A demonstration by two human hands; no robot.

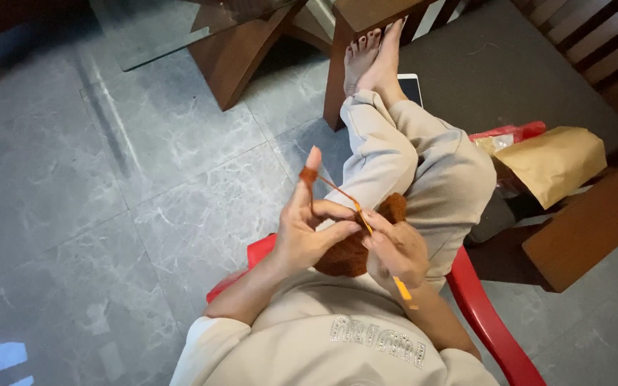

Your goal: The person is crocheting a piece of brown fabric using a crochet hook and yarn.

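While the left hand pinches the brown crochet piece, yarn wraps its raised forefinger at 12 o'clock; the right hand, at 3 o'clock, grips an orange hook.

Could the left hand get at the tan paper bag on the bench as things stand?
Probably not: the left hand is tensioning yarn, and the paper bag lies beyond the right hand and raised legs.

Rust-brown crochet piece on lap; orange hook angled across it.
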